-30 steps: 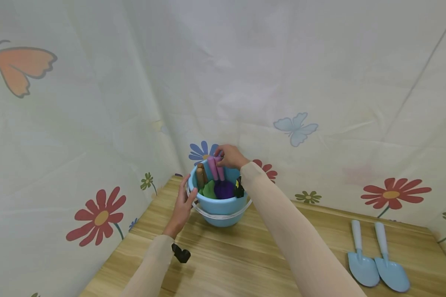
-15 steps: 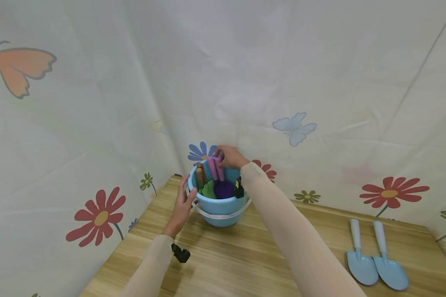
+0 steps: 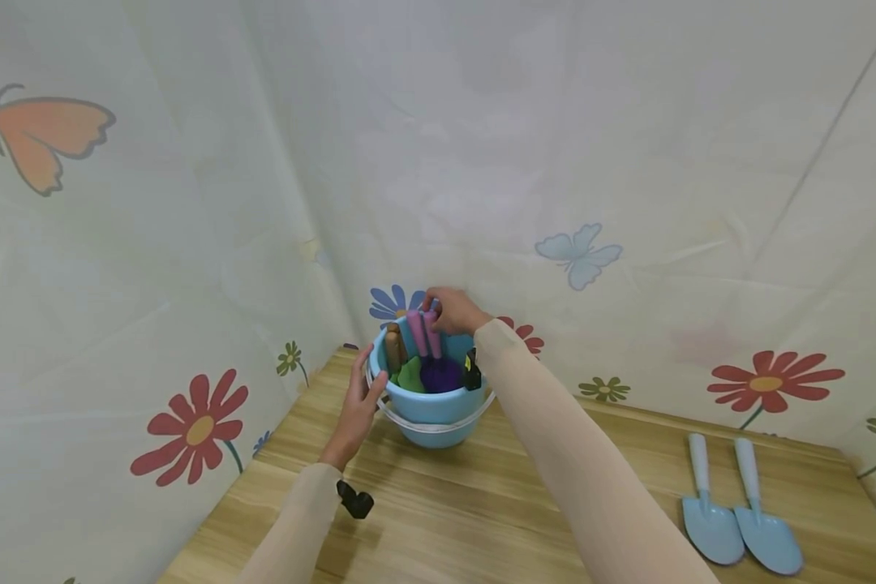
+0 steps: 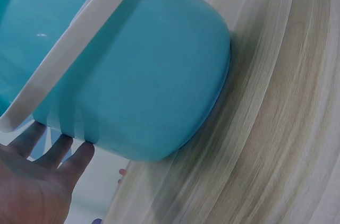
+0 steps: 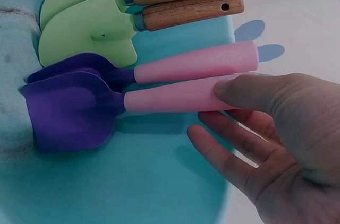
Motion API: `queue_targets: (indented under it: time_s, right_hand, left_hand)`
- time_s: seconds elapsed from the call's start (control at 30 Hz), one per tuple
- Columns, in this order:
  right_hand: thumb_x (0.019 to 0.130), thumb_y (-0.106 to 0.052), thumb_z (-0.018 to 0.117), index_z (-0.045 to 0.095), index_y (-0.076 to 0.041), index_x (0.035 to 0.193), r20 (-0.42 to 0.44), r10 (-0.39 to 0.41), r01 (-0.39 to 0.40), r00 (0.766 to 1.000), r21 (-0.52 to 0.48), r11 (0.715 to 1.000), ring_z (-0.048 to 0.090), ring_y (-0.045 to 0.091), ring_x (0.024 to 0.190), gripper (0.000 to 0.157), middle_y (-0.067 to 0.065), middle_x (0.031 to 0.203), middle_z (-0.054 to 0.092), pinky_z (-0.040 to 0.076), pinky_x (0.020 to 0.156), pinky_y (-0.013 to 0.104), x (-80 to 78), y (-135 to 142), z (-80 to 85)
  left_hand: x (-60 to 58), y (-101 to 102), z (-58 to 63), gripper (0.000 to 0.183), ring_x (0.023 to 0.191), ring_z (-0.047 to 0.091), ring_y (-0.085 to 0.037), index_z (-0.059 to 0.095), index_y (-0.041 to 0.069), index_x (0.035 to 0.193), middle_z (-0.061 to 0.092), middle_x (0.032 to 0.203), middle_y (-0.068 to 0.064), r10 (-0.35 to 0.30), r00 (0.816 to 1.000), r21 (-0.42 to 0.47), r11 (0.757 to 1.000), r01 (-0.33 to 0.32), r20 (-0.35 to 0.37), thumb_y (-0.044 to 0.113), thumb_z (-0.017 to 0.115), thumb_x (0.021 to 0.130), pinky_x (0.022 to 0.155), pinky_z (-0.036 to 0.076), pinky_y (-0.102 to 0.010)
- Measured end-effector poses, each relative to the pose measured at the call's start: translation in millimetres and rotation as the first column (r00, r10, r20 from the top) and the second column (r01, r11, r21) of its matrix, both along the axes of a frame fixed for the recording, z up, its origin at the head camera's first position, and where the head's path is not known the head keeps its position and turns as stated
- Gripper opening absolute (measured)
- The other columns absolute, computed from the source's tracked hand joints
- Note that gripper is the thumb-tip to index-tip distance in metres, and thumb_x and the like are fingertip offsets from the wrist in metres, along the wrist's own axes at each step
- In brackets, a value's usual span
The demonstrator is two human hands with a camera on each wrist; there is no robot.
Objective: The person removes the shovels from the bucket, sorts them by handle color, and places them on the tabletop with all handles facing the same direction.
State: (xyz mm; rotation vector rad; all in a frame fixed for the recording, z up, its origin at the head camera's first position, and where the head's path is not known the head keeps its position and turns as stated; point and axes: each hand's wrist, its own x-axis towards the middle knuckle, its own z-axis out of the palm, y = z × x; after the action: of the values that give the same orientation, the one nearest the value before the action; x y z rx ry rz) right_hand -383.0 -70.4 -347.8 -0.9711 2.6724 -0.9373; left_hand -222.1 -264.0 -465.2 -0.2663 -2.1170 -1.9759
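A light blue bucket stands on the wooden table, its white carrying handle hanging down in front. My left hand rests against the bucket's left side, thumb near the rim; the left wrist view shows straight fingertips touching the outer wall. My right hand pinches the pink handle of a purple hand trowel between thumb and fingers, its blade inside the bucket. A second purple trowel with a pink handle lies right beside it. Two green trowels with wooden handles lean in the same bucket.
Two light blue trowels with pale handles lie side by side at the table's right. A flower-and-butterfly printed cloth hangs close behind the bucket and on the left. The wooden table extends to the front and right.
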Motion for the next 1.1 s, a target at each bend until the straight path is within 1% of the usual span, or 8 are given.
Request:
queue_targets:
  time_s: [0.1,0.23,0.33,0.53,0.7,0.83,0.93,1.1]
  right_hand:
    - [0.089,0.008,0.071,0.062,-0.005,0.115,0.011,0.0,0.0,1.0,-0.006,1.0,0.059,0.021,0.083,0.03,0.012,0.102,0.066,0.05,0.064,0.027,-0.7,2,1.5]
    - [0.089,0.009,0.071,0.061,-0.004,0.116,0.01,0.0,0.0,1.0,-0.018,1.0,0.061,0.02,0.08,0.032,0.012,0.101,0.066,0.052,0.063,0.027,-1.7,5,2.8]
    - [0.087,0.01,0.071,0.061,-0.003,0.116,-0.008,0.0,0.0,1.0,-0.041,0.999,0.062,0.021,0.08,0.033,0.014,0.103,0.068,0.053,0.063,0.027,-0.3,8,7.0]
    - [0.089,0.007,0.071,0.061,-0.003,0.117,-0.051,0.014,-0.019,0.999,-0.084,0.996,0.067,0.024,0.084,0.031,0.016,0.111,0.068,0.056,0.064,0.03,5.8,14,22.0]
    - [0.091,0.004,0.071,0.061,-0.004,0.117,-0.081,0.032,-0.042,0.996,-0.127,0.991,0.069,0.024,0.089,0.029,0.015,0.111,0.068,0.058,0.066,0.031,10.8,18,31.2]
    - [0.092,0.002,0.072,0.06,-0.005,0.116,-0.106,0.035,-0.052,0.994,-0.165,0.985,0.069,0.025,0.093,0.028,0.015,0.112,0.068,0.06,0.068,0.032,13.6,20,33.9]
    - [0.092,-0.001,0.074,0.06,-0.006,0.117,-0.125,0.022,-0.045,0.992,-0.185,0.982,0.069,0.025,0.096,0.029,0.013,0.112,0.069,0.06,0.072,0.032,16.1,21,34.6]
    - [0.093,-0.007,0.075,0.059,-0.009,0.119,-0.164,-0.004,-0.032,0.987,-0.218,0.975,0.069,0.023,0.098,0.031,0.01,0.113,0.068,0.06,0.083,0.033,22.3,18,36.5]
  left_hand:
    - [-6.3,-3,-7.9,0.065,0.15,0.024,-0.038,0.013,0.021,0.165,0.007,0.17,-0.012,-0.002,1.0,0.012,1.0,0.003,-0.004,0.028,0.048,0.111,0.112,0.036,-0.056]
    - [-16.9,-8,-23.1,0.064,0.151,0.023,-0.037,0.013,0.026,0.165,0.006,0.171,-0.007,0.01,1.0,0.023,1.0,-0.01,-0.007,0.029,0.047,0.111,0.112,0.035,-0.056]
    - [-20.9,-8,-28.2,0.062,0.15,0.025,-0.036,0.015,0.029,0.164,0.009,0.17,-0.006,0.021,1.0,0.015,1.0,-0.021,-0.02,0.031,0.047,0.111,0.112,0.036,-0.057]
    - [-24.1,-9,-28.6,0.061,0.149,0.029,-0.034,0.016,0.032,0.164,0.013,0.169,-0.003,0.029,0.999,0.002,1.0,-0.029,-0.034,0.033,0.047,0.111,0.11,0.038,-0.057]
    - [-25.6,-9,-26.7,0.062,0.149,0.027,-0.034,0.014,0.032,0.164,0.01,0.17,-0.005,0.006,0.999,0.025,1.0,-0.006,-0.033,0.029,0.046,0.111,0.112,0.036,-0.057]
    - [-25.3,-9,-26.8,0.063,0.15,0.025,-0.034,0.013,0.033,0.164,0.008,0.17,-0.005,0.002,1.0,0.023,1.0,-0.001,-0.025,0.03,0.046,0.111,0.112,0.035,-0.058]
    - [-23.3,-11,-27.6,0.062,0.15,0.025,-0.034,0.014,0.035,0.164,0.007,0.17,-0.003,0.016,1.0,0.003,1.0,-0.016,-0.019,0.032,0.046,0.111,0.113,0.035,-0.057]
    - [-19.8,-15,-26.9,0.059,0.152,0.022,-0.032,0.016,0.036,0.163,0.008,0.17,-0.001,0.048,0.998,-0.021,0.999,-0.049,-0.044,0.035,0.045,0.111,0.115,0.031,-0.057]
